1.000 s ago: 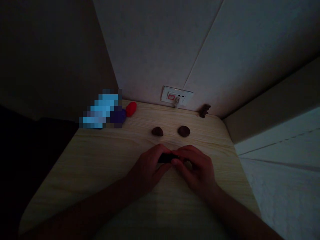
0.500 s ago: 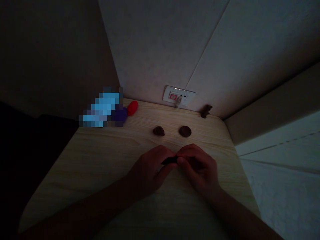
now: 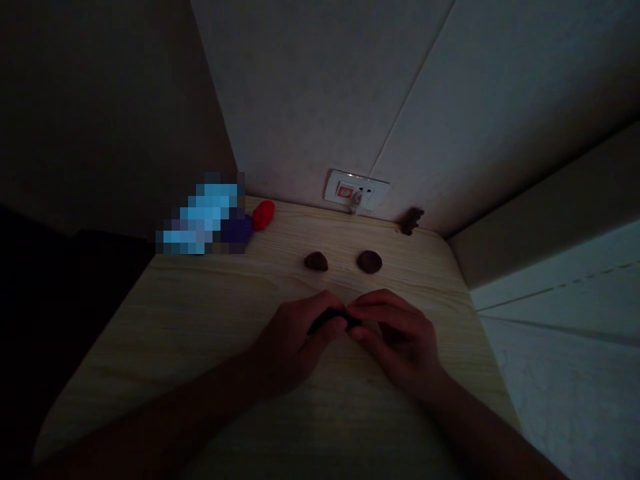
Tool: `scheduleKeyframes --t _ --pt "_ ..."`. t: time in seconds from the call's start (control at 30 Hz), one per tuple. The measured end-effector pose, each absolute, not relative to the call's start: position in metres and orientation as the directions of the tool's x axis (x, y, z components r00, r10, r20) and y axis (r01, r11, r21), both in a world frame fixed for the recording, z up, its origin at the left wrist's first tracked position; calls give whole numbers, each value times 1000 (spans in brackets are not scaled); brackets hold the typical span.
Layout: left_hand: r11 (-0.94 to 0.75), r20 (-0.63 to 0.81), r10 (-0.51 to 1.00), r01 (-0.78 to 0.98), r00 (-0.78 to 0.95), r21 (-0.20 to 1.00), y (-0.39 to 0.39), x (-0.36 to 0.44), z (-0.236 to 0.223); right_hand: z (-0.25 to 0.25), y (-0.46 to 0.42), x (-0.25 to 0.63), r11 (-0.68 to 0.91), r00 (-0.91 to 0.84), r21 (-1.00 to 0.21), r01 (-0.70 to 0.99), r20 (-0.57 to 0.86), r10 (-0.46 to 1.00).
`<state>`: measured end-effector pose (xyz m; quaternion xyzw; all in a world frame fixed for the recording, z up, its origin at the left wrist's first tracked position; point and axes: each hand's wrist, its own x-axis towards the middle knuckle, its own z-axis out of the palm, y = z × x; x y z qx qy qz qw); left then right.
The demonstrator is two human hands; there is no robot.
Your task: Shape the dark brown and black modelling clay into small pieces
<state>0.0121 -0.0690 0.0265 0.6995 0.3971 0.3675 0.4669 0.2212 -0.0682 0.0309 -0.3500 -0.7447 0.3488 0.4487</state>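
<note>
The scene is dim. My left hand (image 3: 293, 337) and my right hand (image 3: 400, 333) meet over the middle of a pale wooden table (image 3: 200, 320), fingers curled. Between the fingertips of both hands is a small dark lump (image 3: 331, 317), pinched from either side. Just beyond my hands lie two dark brown lumps, one on the left (image 3: 316, 261) and one on the right (image 3: 369, 261), both resting on the table and untouched.
A red lump (image 3: 263, 215) and a dark purple lump (image 3: 236, 229) lie at the far left beside a blurred blue patch. A white wall socket (image 3: 356, 191) sits at the back, with a brown shape (image 3: 411, 220) in the far right corner. A grey wall rises behind.
My fingers have shifted slightly on the dark lump, which looks thicker than half a second ago. The hands stay in the same place.
</note>
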Motion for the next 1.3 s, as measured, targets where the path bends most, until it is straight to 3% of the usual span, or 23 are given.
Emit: scheduleKeyframes --t 0.4,0.73,1.07,1.3 --pt "-91 21 897 138 442 986 -67 11 23 29 -67 218 491 -337 -863 115 431 837" --pt "-133 48 918 193 394 972 -65 12 22 31 -66 216 424 -175 -886 186 395 902" --pt "-139 43 885 175 463 975 -66 8 21 30 -65 219 441 -282 -893 94 401 872" --pt "-193 62 879 235 472 952 -65 9 22 31 -63 218 196 -326 -979 -48 201 924"
